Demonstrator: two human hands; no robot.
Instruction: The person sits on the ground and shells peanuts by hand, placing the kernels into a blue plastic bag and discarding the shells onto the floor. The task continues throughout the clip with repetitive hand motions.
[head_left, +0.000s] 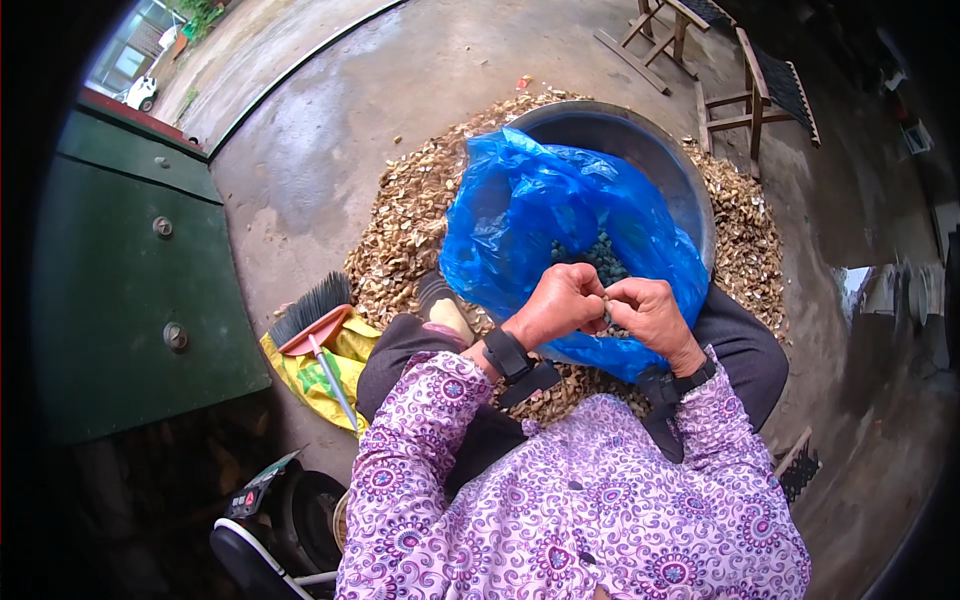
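My left hand (558,303) and my right hand (650,316) meet over the near side of a blue plastic bag (495,215). Both are closed in a pinch, fingertips touching. Whatever small thing sits between the fingertips is too small to name. The bag lies spread open inside a wide grey metal basin (668,165), its folds hanging over the near rim. Just beyond my fingers, a pile of small dark roundish pieces (598,255), looking blue-green through the bag's tint, rests in it.
Dry tan shells (400,225) are heaped around the basin. At the left lie a broom (315,325) and a yellow sack (345,352), near a green cabinet (120,260). Wooden stools (755,105) stand at the far right. My bent legs flank the basin's near side.
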